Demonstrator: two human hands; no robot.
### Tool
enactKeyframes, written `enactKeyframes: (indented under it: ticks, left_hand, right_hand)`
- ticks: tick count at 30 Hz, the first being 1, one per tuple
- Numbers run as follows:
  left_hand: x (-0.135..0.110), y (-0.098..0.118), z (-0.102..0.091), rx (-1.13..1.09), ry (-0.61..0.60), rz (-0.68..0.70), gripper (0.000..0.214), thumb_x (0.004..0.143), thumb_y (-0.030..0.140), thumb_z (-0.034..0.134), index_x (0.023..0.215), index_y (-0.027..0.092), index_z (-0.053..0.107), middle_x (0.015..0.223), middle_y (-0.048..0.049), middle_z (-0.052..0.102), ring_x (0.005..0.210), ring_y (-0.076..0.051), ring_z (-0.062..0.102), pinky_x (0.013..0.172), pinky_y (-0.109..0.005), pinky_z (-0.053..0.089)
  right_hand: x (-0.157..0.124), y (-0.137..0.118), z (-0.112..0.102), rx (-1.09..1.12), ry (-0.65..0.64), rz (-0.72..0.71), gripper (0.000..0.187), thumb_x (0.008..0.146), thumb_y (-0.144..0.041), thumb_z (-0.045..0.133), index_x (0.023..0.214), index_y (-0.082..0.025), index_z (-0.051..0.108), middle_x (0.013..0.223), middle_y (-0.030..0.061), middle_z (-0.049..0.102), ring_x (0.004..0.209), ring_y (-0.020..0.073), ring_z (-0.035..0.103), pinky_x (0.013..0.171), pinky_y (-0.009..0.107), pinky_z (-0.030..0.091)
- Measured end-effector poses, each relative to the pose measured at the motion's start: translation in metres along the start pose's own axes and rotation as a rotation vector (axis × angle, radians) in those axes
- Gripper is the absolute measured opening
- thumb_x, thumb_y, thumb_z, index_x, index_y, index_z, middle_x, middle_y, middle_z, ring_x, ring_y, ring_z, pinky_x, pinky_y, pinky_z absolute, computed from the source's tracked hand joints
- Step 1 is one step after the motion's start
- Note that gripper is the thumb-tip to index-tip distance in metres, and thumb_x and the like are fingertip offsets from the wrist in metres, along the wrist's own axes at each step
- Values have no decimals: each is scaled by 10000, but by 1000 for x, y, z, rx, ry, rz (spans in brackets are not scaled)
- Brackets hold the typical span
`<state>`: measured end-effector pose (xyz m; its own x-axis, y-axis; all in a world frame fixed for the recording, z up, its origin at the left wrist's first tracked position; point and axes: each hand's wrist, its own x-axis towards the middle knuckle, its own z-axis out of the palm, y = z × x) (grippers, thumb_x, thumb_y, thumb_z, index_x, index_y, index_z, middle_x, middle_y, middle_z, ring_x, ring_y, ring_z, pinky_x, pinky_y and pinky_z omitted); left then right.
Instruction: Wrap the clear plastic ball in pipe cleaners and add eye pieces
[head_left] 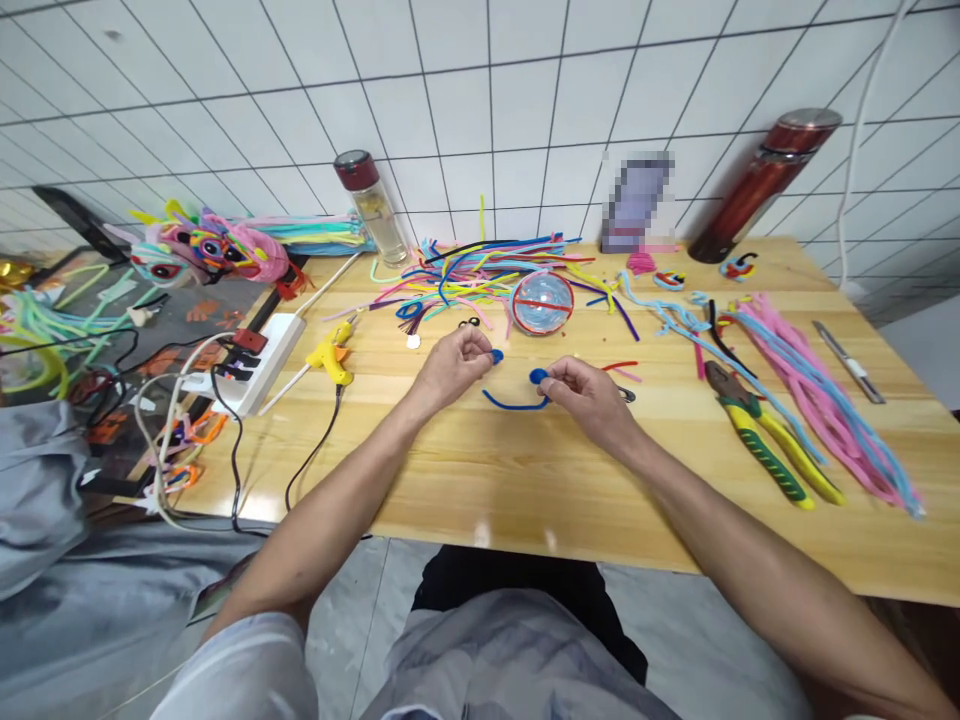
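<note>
Between the finger and thumb of my left hand (pixel 454 364) is a small blue pipe-cleaner coil (pixel 497 356). My right hand (pixel 585 393) pinches a second blue coil (pixel 538 376), a flat round disc. Below the two coils curves a loose blue pipe-cleaner strand (pixel 514 406), its right end by my right fingertips; whether it joins that coil I cannot tell. Both hands hover apart, just over the wooden table (pixel 480 480). A round clear container with a red rim (pixel 541 303) stands just beyond them.
Left are a yellow glue gun (pixel 331 355) and a white power strip (pixel 262 365) with trailing cords. Pipe cleaners (pixel 465 270) lie piled at the back beside a glass bottle (pixel 375 210). Rightward are pliers (pixel 765 435), pink and blue strands (pixel 817 400), a knife (pixel 847 360) and a red thermos (pixel 765 185).
</note>
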<state>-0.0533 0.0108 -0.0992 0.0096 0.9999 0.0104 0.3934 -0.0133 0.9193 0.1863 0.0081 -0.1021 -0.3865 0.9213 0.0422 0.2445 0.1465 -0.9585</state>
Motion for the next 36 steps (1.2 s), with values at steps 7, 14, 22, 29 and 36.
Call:
enactKeyframes:
  ticks: [7, 14, 22, 29, 36]
  left_hand:
    - [-32, 21, 24, -116, -66, 163, 303, 871, 276, 648, 1145, 183, 740, 860, -15, 680, 660, -100, 521, 617, -235, 434]
    - [-37, 9, 30, -44, -76, 224, 293, 890, 241, 671, 1164, 190, 761, 744, 9, 621, 618, -97, 496, 604, -237, 415]
    - [-37, 3, 37, 45, -53, 262, 244, 885, 207, 672, 1121, 192, 729, 741, 29, 637, 623, -88, 518, 631, -226, 441]
    - [-38, 5, 36, 50, -97, 148, 260, 866, 251, 702, 1119, 210, 744, 783, 8, 677, 643, -108, 539, 657, -248, 460]
    - [-38, 6, 35, -38, -109, 128, 240, 870, 304, 700, 1080, 204, 757, 784, 0, 674, 658, -116, 528, 651, -251, 444]
  right_hand:
    - [6, -8, -1, -41, -103, 28, 199, 823, -418, 662, 797, -222, 640, 676, -29, 598, 628, 145, 498, 618, 286, 372]
    - [7, 2, 2, -49, -74, 40, 245, 809, -465, 626, 784, -221, 616, 657, -31, 547, 609, 140, 457, 588, 286, 347]
    - [8, 5, 2, -94, -76, 17, 244, 815, -450, 615, 771, -211, 639, 639, -27, 569, 599, 134, 464, 579, 282, 351]
    - [6, 9, 3, -143, -58, 6, 220, 826, -424, 643, 747, -219, 646, 631, -21, 595, 593, 135, 477, 566, 282, 341]
    - [3, 8, 4, -110, -65, 10, 213, 823, -427, 660, 788, -217, 665, 660, -16, 628, 604, 139, 498, 582, 289, 370]
